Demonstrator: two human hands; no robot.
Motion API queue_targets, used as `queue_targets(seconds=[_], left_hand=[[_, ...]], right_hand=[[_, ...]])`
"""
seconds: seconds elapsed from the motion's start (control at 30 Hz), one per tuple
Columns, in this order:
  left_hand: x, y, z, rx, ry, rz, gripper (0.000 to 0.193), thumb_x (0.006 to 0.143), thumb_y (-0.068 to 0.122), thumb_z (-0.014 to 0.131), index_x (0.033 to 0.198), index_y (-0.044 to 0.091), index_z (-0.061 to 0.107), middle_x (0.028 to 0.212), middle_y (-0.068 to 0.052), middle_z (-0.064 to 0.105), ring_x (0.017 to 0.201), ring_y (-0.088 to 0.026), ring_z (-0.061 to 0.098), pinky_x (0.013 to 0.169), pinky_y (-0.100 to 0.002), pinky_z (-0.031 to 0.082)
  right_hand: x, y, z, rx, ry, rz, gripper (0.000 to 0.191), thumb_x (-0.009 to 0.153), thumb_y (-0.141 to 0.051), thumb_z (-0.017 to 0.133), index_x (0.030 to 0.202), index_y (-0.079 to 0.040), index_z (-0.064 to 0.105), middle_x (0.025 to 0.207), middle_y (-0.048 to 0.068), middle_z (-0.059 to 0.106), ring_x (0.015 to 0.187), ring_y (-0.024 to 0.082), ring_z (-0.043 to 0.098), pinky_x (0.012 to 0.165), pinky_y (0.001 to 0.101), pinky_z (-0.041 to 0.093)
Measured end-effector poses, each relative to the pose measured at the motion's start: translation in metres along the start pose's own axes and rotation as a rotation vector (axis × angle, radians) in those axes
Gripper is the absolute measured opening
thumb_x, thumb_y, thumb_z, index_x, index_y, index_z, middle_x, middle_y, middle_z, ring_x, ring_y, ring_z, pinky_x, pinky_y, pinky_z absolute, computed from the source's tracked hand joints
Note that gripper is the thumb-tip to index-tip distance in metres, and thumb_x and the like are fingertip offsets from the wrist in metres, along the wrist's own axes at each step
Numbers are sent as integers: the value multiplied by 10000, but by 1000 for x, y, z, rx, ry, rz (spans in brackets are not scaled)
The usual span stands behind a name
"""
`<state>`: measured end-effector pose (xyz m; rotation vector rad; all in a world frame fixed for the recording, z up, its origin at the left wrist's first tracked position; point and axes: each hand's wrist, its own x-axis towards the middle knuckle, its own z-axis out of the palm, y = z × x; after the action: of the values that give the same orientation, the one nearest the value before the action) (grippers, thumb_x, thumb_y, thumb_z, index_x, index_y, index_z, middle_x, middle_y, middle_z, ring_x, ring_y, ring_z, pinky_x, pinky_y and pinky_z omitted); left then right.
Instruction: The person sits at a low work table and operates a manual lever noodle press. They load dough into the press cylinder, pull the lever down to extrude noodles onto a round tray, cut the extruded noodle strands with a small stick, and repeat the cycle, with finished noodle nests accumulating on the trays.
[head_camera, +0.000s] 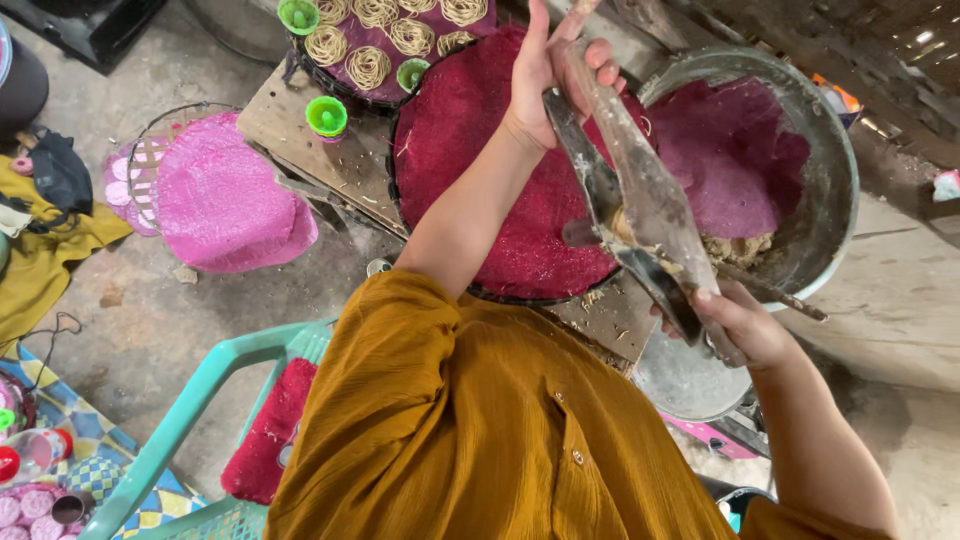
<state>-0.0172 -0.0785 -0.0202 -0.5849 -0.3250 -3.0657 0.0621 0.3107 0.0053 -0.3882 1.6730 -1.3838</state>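
your left hand (548, 75) grips the top of the long metal press (640, 200), your right hand (735, 325) its lower end, above the red mat (470, 170); keep both grips firm; it seems dough-smeared; hold it over the basin (835, 200).

the left hand (548, 75) is raised at the end of a bare, outstretched forearm, fingers curled closed, thumb pointing up. the right hand (742, 325) sits lower and nearer the body, below and to the right of the left, fingers wrapped shut in a grip, wrist bent inward.
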Motion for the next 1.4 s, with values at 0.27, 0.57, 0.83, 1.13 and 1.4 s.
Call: queue_targets(seconds=[0.27, 0.57, 0.83, 1.13, 1.4], left_hand=[[-3, -24, 27, 1, 28, 3, 742, 999, 717, 375, 1545, 215, 384, 723, -13, 509, 729, -240, 572, 808, -450, 510], [-21, 1, 63, 96, -2, 16, 645, 968, 710, 330, 1351, 235, 539, 680, -26, 536, 673, -236, 607, 753, -425, 510], [-13, 26, 50, 118, -11, 69, 611, 1034, 707, 293, 1283, 185, 489, 712, -40, 551, 688, -264, 612, 729, -434, 504], [-34, -22, 32, 40, 9, -68, 772, 1013, 731, 303, 1602, 232, 313, 680, -23, 572, 657, -233, 605, 768, -430, 518], [12, -23, 15, 12, -112, -104, 762, 1033, 713, 333, 1562, 170, 416, 751, -23, 573, 756, -227, 601, 871, -448, 527]], right_hand=[[-42, -18, -10, -264, 158, -25, 576, 886, -402, 690, 1110, 127, 715, 851, 187, 756, 749, 236, 717, 652, 362, 565], [-53, -8, 14, -260, 157, -44, 494, 832, -340, 761, 1061, 98, 752, 827, 152, 776, 744, 190, 726, 655, 314, 583], [-30, 6, 10, -434, 303, -28, 410, 798, -272, 796, 1009, 78, 767, 774, 111, 745, 664, 162, 642, 564, 328, 508], [-51, 51, 7, -268, 302, 2, 398, 829, -254, 785, 1042, 82, 769, 859, 130, 756, 757, 162, 675, 665, 322, 551], [-28, 46, -5, -259, 362, 0, 536, 969, -326, 724, 1264, 118, 665, 922, 198, 728, 732, 237, 599, 661, 382, 522]])
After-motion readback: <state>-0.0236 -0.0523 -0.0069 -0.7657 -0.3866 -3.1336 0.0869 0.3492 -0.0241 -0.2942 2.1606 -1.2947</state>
